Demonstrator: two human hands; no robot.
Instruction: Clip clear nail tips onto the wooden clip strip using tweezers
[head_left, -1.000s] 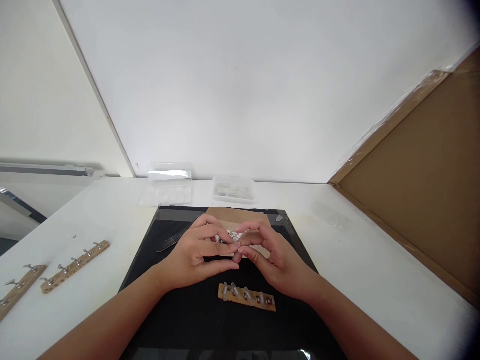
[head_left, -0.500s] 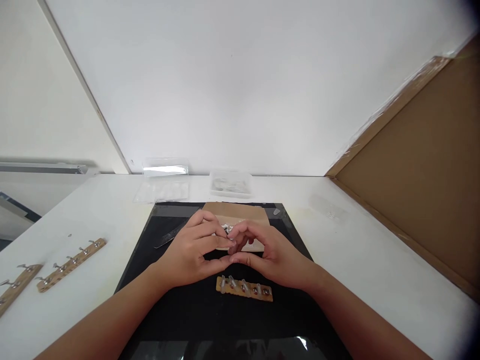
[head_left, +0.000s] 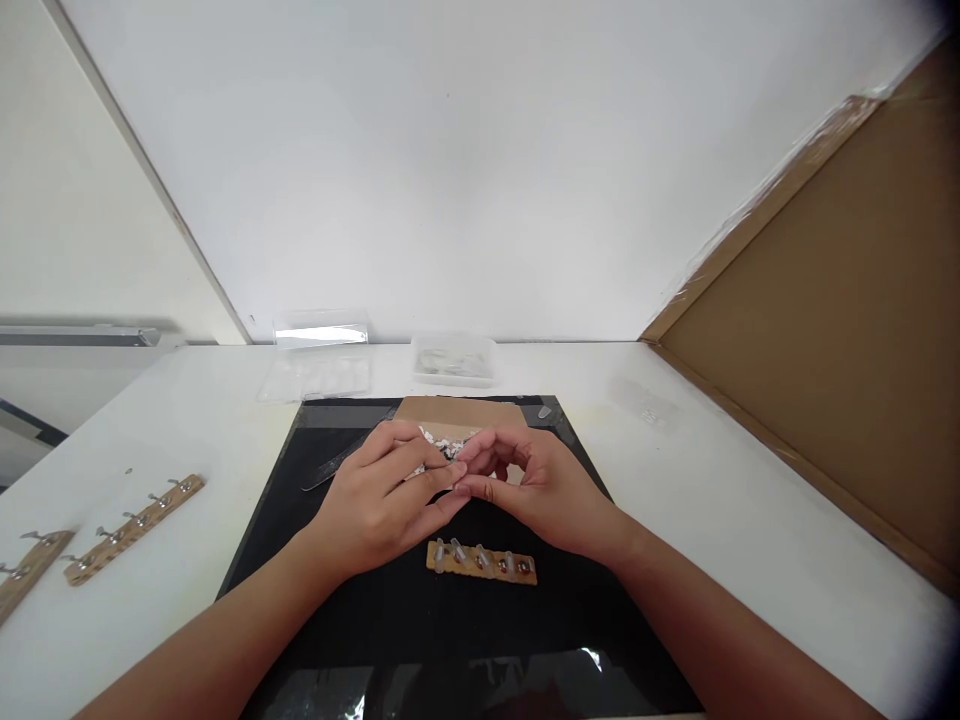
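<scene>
My left hand (head_left: 386, 490) and my right hand (head_left: 536, 485) meet fingertip to fingertip above the black mat (head_left: 360, 620). Both are closed in a pinch; whatever lies between the fingertips is too small to make out. Behind the fingers, small white pieces (head_left: 444, 443) lie on a brown sheet (head_left: 457, 410). Nearer to me, below the hands, a short wooden strip (head_left: 481, 563) holds several clear nail-like tips. A dark flat strip (head_left: 322, 474) lies beside my left hand, partly hidden by it.
Two wooden strips with metal clips (head_left: 135, 527) (head_left: 34, 573) lie on the white table at left. An open clear case (head_left: 319, 375) and a clear box (head_left: 453, 362) stand at the back. A cardboard panel (head_left: 825, 300) rises at right.
The view has shifted slightly. The joined fingertips have moved a little, and more of the white pieces now shows behind them. Both hands stay pinched together.
</scene>
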